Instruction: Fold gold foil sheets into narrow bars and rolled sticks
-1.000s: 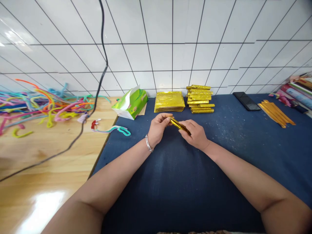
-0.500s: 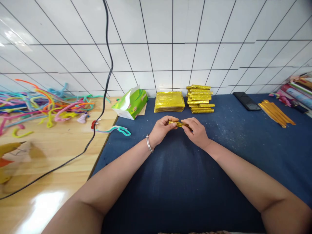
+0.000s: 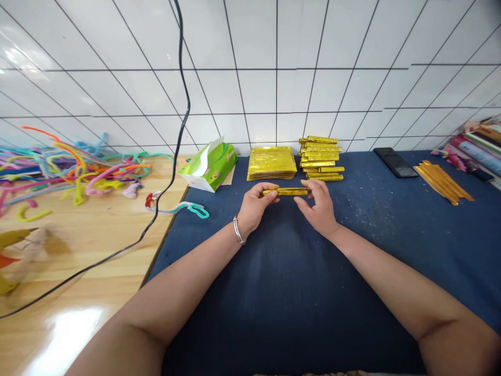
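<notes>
A slim rolled strip of gold foil paper (image 3: pixel 290 191) lies level in the air between my hands. My left hand (image 3: pixel 255 204) pinches its left end, thumb in front and fingers above. At the right end, my right hand (image 3: pixel 321 209) has its fingertips by the tip, while the thumb stands away below. Just behind the hands is a flat stack of gold foil sheets (image 3: pixel 272 162). To the right of that stack, a pile of similar gold foil rolls (image 3: pixel 321 159) lies on the dark blue cloth (image 3: pixel 289 292).
A green tissue pack (image 3: pixel 215 164) sits left of the sheets. Coloured pipe cleaners (image 3: pixel 78 167) cover the wooden table's (image 3: pixel 117 235) back left. A black cable (image 3: pixel 178 151) hangs across the left side. On the right lie a black phone (image 3: pixel 395 162) and orange-gold strips (image 3: pixel 444 181).
My right hand has slid outward to the right end of the foil roll, its thumb now off it. More of the roll shows, and it sits slightly higher. The cable has swung right.
</notes>
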A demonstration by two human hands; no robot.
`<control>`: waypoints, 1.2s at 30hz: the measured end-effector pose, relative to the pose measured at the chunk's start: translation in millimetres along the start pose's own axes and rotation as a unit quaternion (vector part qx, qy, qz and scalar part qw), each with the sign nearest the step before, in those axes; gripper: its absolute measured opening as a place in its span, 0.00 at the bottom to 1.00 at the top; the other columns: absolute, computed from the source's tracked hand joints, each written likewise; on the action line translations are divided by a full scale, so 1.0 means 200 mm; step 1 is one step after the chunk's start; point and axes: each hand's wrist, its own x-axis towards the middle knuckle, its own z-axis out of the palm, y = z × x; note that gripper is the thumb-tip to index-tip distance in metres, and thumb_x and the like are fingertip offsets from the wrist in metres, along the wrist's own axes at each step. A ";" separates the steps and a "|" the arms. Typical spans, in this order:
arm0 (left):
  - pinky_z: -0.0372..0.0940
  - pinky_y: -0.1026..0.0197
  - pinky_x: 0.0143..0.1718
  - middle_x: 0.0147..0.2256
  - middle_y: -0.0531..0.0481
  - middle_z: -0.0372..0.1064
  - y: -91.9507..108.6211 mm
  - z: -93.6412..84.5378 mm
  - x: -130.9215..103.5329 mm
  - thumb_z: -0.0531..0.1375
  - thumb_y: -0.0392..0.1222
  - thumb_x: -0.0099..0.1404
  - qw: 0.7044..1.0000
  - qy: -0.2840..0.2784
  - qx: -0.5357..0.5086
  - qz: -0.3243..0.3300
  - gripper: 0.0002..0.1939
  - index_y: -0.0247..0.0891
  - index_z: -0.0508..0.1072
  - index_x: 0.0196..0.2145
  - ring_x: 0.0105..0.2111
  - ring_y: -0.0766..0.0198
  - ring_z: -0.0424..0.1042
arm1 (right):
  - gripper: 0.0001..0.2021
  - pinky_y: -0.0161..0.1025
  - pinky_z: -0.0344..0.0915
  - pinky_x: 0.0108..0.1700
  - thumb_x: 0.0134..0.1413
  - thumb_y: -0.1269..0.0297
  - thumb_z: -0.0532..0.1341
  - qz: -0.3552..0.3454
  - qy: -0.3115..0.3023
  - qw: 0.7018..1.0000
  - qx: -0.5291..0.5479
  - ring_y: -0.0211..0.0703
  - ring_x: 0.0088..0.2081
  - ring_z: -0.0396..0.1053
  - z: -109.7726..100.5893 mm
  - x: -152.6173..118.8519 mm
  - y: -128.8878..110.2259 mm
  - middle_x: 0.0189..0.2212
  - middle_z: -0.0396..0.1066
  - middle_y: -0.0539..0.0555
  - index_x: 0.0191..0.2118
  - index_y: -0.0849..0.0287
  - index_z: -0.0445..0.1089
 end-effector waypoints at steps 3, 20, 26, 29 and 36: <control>0.70 0.63 0.41 0.41 0.50 0.70 -0.01 -0.01 0.01 0.67 0.43 0.55 0.999 0.034 -0.026 0.010 0.15 0.37 0.74 0.40 0.34 0.71 0.71 | 0.16 0.42 0.69 0.36 0.53 0.60 0.62 0.072 0.027 0.997 0.032 0.43 0.36 0.68 0.01 0.01 0.03 0.41 0.66 0.55 0.48 0.55 0.64; 0.69 0.63 0.42 0.46 0.48 0.69 0.03 0.01 -0.01 0.67 0.41 0.55 1.000 0.000 -0.023 -0.008 0.10 0.34 0.73 0.32 0.34 0.71 0.72 | 0.11 0.38 0.66 0.36 0.55 0.55 0.59 0.179 -0.019 0.973 0.145 0.38 0.30 0.68 0.02 0.00 0.05 0.31 0.71 0.50 0.39 0.57 0.69; 0.69 0.63 0.40 0.42 0.49 0.70 0.02 0.00 -0.01 0.68 0.42 0.54 1.000 0.001 -0.008 -0.016 0.13 0.36 0.73 0.37 0.32 0.71 0.72 | 0.11 0.36 0.65 0.34 0.57 0.54 0.58 0.173 -0.042 0.971 0.161 0.36 0.28 0.67 -0.01 0.01 0.02 0.29 0.68 0.49 0.38 0.56 0.69; 0.69 0.64 0.39 0.38 0.50 0.71 0.01 0.01 -0.01 0.68 0.42 0.54 1.000 0.003 0.002 -0.023 0.15 0.36 0.73 0.39 0.31 0.71 0.72 | 0.11 0.36 0.64 0.34 0.58 0.54 0.57 0.166 -0.042 0.972 0.161 0.36 0.27 0.66 -0.02 0.01 0.01 0.28 0.68 0.49 0.38 0.56 0.69; 0.69 0.64 0.38 0.36 0.51 0.70 0.02 0.01 -0.02 0.67 0.44 0.55 1.000 0.007 -0.004 -0.024 0.14 0.35 0.73 0.38 0.31 0.71 0.71 | 0.10 0.37 0.64 0.37 0.59 0.56 0.56 0.112 -0.037 0.988 0.101 0.38 0.30 0.67 -0.01 0.00 0.01 0.32 0.70 0.51 0.39 0.55 0.70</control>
